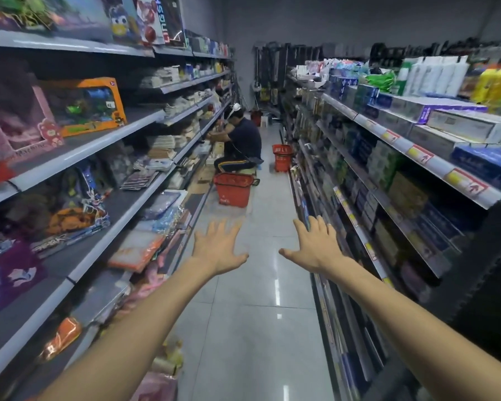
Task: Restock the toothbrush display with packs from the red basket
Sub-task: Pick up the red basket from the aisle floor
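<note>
two bare arms reach out over the shiny floor [252, 328]. left hand [219, 250] and right hand [313, 244] are both wide open, fingers spread, backs up, holding nothing. toy shelves [99, 146] stand on the left and shelves of boxes [402, 143] on the right (the toothbrush spot is too hard to pick out). farther down the aisle a red basket [233, 189] sits on the floor, well apart from the hands, just beside a person [243, 140] sitting low by the left shelves. a second red basket [282, 157] stands past it, near the right shelves.
</note>
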